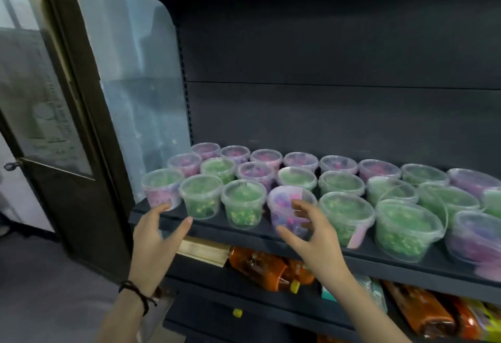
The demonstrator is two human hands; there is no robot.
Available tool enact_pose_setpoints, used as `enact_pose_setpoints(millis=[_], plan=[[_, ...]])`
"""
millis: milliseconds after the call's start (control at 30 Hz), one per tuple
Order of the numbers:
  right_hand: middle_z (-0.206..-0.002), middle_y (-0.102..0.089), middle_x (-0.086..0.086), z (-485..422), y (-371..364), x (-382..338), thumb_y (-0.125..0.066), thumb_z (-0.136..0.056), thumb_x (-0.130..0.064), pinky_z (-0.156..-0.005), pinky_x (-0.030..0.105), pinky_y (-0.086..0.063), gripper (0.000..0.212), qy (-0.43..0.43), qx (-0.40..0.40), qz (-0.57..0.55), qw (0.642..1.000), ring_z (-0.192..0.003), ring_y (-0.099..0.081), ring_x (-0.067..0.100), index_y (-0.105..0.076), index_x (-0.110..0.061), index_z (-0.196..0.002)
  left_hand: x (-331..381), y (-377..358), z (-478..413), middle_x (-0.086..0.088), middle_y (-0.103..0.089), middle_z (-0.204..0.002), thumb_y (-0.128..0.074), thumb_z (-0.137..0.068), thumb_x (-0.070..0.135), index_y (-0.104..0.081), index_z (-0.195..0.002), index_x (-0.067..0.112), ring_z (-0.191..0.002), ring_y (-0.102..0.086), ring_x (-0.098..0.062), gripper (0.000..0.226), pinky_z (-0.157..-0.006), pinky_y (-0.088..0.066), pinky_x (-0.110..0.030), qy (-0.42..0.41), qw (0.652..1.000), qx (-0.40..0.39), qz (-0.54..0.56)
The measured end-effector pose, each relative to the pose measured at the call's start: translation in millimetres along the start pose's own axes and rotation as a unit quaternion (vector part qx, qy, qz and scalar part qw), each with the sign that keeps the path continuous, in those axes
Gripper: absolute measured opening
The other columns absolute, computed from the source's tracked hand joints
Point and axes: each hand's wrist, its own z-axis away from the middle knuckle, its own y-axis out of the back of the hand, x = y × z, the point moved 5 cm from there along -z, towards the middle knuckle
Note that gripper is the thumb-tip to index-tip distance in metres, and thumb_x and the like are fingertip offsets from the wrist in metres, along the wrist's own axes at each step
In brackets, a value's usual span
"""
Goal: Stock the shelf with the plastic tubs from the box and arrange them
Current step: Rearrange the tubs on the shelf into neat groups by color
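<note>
Several clear lidded plastic tubs with green or pink-purple contents stand in rows on a dark shelf (206,224). In the front row a pink-purple tub (284,201) is tilted, and my right hand (311,234) holds it with the thumb low on its side and the fingers curled across its front. My left hand (154,234) hovers open at the shelf's front edge. Its fingertips are just below the leftmost front tub (161,188), which has pink below and green on top, and it holds nothing. A green tub (200,196) stands between the two hands. The box is not in view.
Orange packets (260,264) and other packaged goods lie on the lower shelf. A clear side panel (141,85) closes the shelf's left end, with a dark-framed glass door (54,115) beyond it. The dark back wall above the tubs is bare.
</note>
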Motion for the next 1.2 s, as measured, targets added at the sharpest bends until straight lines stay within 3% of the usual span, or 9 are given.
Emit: enact_pose_setpoints(millis=[100, 200, 333, 500, 700, 800, 967, 1100, 1200], plan=[[-0.115, -0.05, -0.028, -19.4, -17.9, -3.7, -0.077, -0.077, -0.037, -0.088, 0.008, -0.038, 0.054, -0.004, -0.01, 0.023, 1.0, -0.106, -0.051, -0.005, -0.051, -0.031, -0.124, -0.1, -7.9, -27.8, 0.007, -0.054, -0.117, -0.076, -0.077, 0.036, -0.054, -0.113, 0.027, -0.115, -0.047, -0.012, 0.043, -0.1, -0.04, -0.035, -0.014, 1.0, -0.021, 0.014], [-0.115, -0.05, -0.03, -46.2, -29.9, -6.7, -0.077, -0.076, -0.039, -0.088, 0.005, -0.036, 0.054, 0.015, -0.028, 0.037, 0.999, -0.107, -0.05, -0.011, -0.051, -0.034, -0.122, -9.1, -17.5, -55.7, 0.006, -0.056, -0.12, -0.067, -0.062, 0.063, -0.055, -0.116, 0.029, -0.116, -0.051, -0.014, 0.065, -0.1, -0.043, -0.038, -0.007, 0.999, -0.037, 0.033], [-0.118, -0.055, -0.018, -84.5, -53.6, -1.5, -0.077, -0.076, -0.043, -0.088, -0.002, -0.03, 0.056, 0.029, -0.094, 0.118, 0.988, -0.112, -0.049, -0.003, -0.058, -0.023, -0.124, -24.6, -26.2, -92.2, 0.009, -0.055, -0.121, -0.063, -0.061, 0.067, -0.055, -0.118, 0.028, -0.118, -0.051, -0.014, 0.07, -0.101, -0.043, -0.041, -0.028, 0.999, -0.033, -0.001], [-0.136, -0.053, -0.009, -111.0, -81.6, 7.1, -0.069, -0.072, -0.064, -0.103, 0.026, -0.04, 0.073, 0.034, -0.162, 0.226, 0.96, -0.125, -0.047, 0.008, -0.053, -0.026, -0.132, -25.9, -56.6, -110.7, 0.015, -0.051, -0.123, -0.057, -0.067, 0.07, -0.055, -0.122, 0.029, -0.12, -0.044, -0.004, 0.068, -0.104, -0.034, -0.029, -0.119, 0.985, -0.119, -0.043], [-0.133, -0.055, -0.013, -125.1, -98.5, 15.9, -0.068, -0.07, -0.066, -0.103, 0.025, -0.038, 0.068, 0.019, -0.208, 0.268, 0.941, -0.128, -0.041, 0.006, -0.057, -0.031, -0.127, -41.1, -69.9, -122.8, 0.01, -0.06, -0.122, -0.047, -0.069, 0.075, -0.066, -0.109, 0.028, -0.124, -0.047, -0.014, 0.065, -0.109, -0.031, -0.037, -0.16, 0.97, -0.112, -0.142], [-0.13, -0.056, -0.018, -127.9, -105.4, 16.8, -0.065, -0.067, -0.071, -0.104, 0.025, -0.037, 0.065, 0.021, -0.209, 0.266, 0.941, -0.127, -0.04, 0.002, -0.061, -0.035, -0.122, -43.0, -65.4, -129.2, 0.011, -0.061, -0.114, -0.044, -0.068, 0.077, -0.066, -0.1, 0.029, -0.119, -0.049, -0.012, 0.062, -0.104, -0.026, -0.031, -0.184, 0.96, -0.098, -0.185], [-0.123, -0.059, -0.02, -142.4, -110.1, 11.1, -0.068, -0.068, -0.067, -0.102, 0.025, -0.04, 0.055, -0.023, -0.225, 0.207, 0.952, -0.117, -0.049, 0.0, -0.066, -0.034, -0.113, -43.7, -59.8, -149.2, 0.015, -0.059, -0.11, -0.039, -0.065, 0.084, -0.064, -0.095, 0.033, -0.116, -0.05, -0.012, 0.064, -0.11, -0.023, -0.041, -0.193, 0.947, -0.11, -0.233], [-0.115, -0.06, -0.013, -178.2, -97.6, 5.9, -0.074, -0.077, -0.047, -0.088, 0.017, -0.038, 0.037, -0.049, -0.125, 0.178, 0.975, -0.104, -0.053, 0.002, -0.066, -0.029, -0.107, -51.3, -45.2, -169.9, 0.021, -0.053, -0.115, -0.037, -0.064, 0.087, -0.059, -0.103, 0.043, -0.123, -0.042, -0.011, 0.062, -0.111, -0.017, -0.046, -0.172, 0.946, -0.103, -0.254], [-0.133, -0.055, -0.003, -202.7, -101.4, 20.8, -0.073, -0.075, -0.053, -0.1, 0.025, -0.037, 0.059, -0.095, -0.131, 0.259, 0.952, -0.124, -0.048, 0.015, -0.059, -0.024, -0.125, -60.0, -41.1, -180.5, 0.021, -0.054, -0.119, -0.034, -0.06, 0.091, -0.057, -0.107, 0.047, -0.121, -0.044, -0.014, 0.069, -0.104, -0.028, -0.046, -0.141, 0.94, -0.142, -0.278]])
